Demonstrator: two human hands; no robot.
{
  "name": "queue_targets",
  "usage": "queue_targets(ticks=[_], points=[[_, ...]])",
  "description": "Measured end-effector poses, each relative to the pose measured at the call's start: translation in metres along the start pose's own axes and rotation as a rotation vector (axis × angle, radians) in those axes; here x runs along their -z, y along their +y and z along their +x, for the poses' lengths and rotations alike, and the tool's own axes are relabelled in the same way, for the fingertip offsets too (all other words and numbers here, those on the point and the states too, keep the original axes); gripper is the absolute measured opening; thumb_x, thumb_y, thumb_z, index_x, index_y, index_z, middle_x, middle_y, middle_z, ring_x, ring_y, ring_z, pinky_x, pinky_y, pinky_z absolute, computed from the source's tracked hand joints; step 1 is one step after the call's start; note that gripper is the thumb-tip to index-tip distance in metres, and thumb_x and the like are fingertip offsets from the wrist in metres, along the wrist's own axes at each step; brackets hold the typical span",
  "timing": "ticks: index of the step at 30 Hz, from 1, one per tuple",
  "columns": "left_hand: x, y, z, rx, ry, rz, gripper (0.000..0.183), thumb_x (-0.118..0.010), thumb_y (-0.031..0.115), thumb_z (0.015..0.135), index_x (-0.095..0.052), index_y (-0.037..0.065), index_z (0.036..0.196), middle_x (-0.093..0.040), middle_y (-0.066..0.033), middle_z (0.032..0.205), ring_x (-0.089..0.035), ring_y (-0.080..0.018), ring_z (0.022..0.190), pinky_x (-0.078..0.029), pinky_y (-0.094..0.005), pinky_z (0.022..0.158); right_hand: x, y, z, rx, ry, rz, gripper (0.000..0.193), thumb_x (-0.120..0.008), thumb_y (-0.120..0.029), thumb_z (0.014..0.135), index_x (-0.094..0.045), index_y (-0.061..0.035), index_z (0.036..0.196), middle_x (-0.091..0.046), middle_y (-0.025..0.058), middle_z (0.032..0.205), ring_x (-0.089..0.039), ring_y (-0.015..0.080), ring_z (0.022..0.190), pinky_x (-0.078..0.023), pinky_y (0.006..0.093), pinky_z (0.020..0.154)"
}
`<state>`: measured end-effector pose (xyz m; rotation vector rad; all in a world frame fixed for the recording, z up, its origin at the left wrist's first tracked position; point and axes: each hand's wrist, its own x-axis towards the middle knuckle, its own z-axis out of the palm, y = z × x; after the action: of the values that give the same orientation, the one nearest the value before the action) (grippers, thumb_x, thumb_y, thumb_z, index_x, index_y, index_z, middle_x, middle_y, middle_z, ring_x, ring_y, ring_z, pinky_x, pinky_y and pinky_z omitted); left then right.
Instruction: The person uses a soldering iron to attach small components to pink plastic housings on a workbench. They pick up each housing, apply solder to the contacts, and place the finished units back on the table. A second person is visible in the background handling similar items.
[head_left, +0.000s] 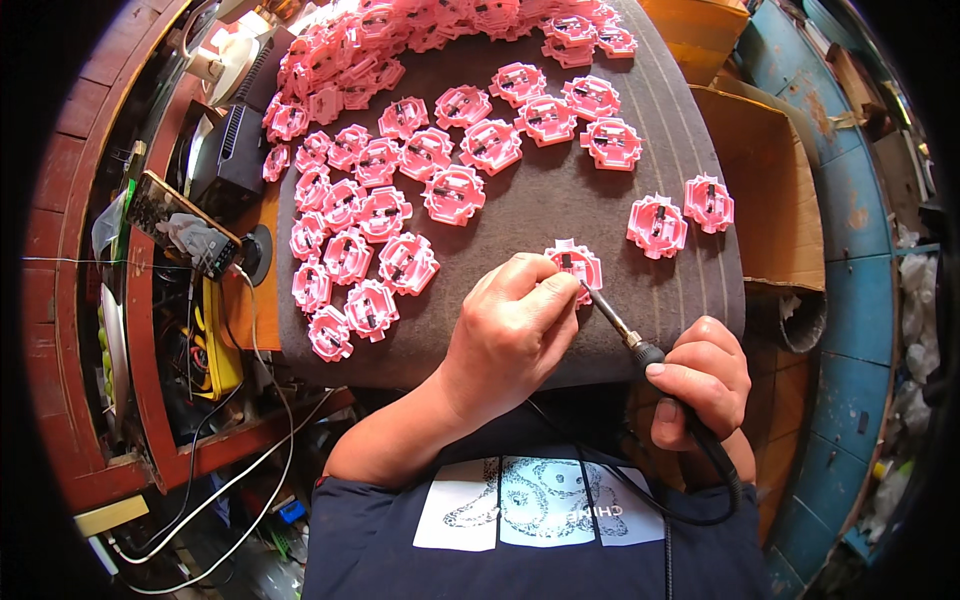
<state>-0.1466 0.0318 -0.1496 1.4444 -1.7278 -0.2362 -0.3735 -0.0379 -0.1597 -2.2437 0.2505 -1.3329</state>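
Note:
A pink plastic housing (583, 262) with black and metal pieces inside lies near the front edge of the dark work surface. Over its near left side my left hand (512, 318) is closed, thumb and forefinger pinched together; whatever sits between them is hidden. My right hand (703, 382) grips a soldering iron (622, 328) by its black handle. The iron slants up and left, its tip at the housing close to my left fingertips. Its black cable (728, 492) loops down past my right wrist. Two similar pink housings (657, 227) lie to the right.
Several pink housings (384, 213) stand spread at the left, and a big heap (400, 25) covers the far side. A phone (182, 225) on a stand, a black box (230, 150) and white cables (283, 440) are at left. An open cardboard box (765, 190) sits right.

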Motion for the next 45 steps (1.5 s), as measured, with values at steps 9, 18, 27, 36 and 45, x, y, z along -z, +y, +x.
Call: queue_targets(ticks=[9, 18, 27, 36, 45], points=[[0.0, 0.0, 0.0, 0.004, 0.0, -0.006, 0.025, -0.079, -0.006, 0.081, -0.072, 0.002, 0.105, -0.068, -0.0134, 0.098, -0.071, -0.0309, 0.086, -0.059, -0.0393, 0.074, 0.001, -0.003, 0.001, 0.004, -0.017, -0.024, 0.028, -0.071, -0.007, 0.079, -0.072, -0.0053, 0.107, -0.059, 0.0036, 0.073, -0.052, 0.0202, 0.058, -0.039, 0.0345, 0.054], [0.001, 0.0, -0.001, 0.0, 0.004, 0.002, 0.026, -0.079, -0.006, 0.08, -0.071, 0.002, 0.104, -0.068, -0.0132, 0.098, -0.071, -0.0314, 0.086, -0.059, -0.0398, 0.075, 0.0, -0.002, 0.001, 0.009, 0.017, -0.019, 0.026, -0.07, -0.008, 0.082, -0.071, -0.0035, 0.108, -0.06, 0.0054, 0.074, -0.053, 0.0214, 0.059, -0.042, 0.0345, 0.054], [0.001, 0.0, 0.0, 0.002, -0.001, -0.014, 0.025, -0.079, -0.006, 0.081, -0.072, 0.002, 0.104, -0.068, -0.0132, 0.096, -0.07, -0.0325, 0.085, -0.058, -0.0404, 0.074, -0.014, 0.002, 0.004, -0.092, 0.145, -0.142, 0.035, -0.072, 0.0, 0.095, -0.066, 0.0029, 0.129, -0.068, 0.0161, 0.092, -0.061, 0.0263, 0.07, -0.05, 0.0359, 0.063], [0.0, -0.001, 0.0, 0.008, 0.007, -0.028, 0.025, -0.079, -0.005, 0.083, -0.072, 0.002, 0.106, -0.068, -0.0141, 0.097, -0.07, -0.0334, 0.084, -0.058, -0.041, 0.073, -0.034, 0.01, 0.027, -0.24, -0.103, -0.133, 0.056, -0.081, 0.001, 0.077, -0.06, -0.0018, 0.129, -0.071, 0.0244, 0.122, -0.07, 0.0439, 0.091, -0.056, 0.0486, 0.078], [0.001, -0.002, -0.001, 0.014, -0.027, -0.053, 0.026, -0.079, 0.002, 0.082, -0.069, 0.0, 0.106, -0.064, -0.0138, 0.099, -0.068, -0.0364, 0.09, -0.056, -0.046, 0.078, -0.036, 0.016, 0.041, -0.217, -0.245, -0.152, 0.061, -0.082, -0.001, 0.077, -0.057, -0.0042, 0.133, -0.07, 0.0248, 0.126, -0.07, 0.0455, 0.101, -0.056, 0.049, 0.085]])
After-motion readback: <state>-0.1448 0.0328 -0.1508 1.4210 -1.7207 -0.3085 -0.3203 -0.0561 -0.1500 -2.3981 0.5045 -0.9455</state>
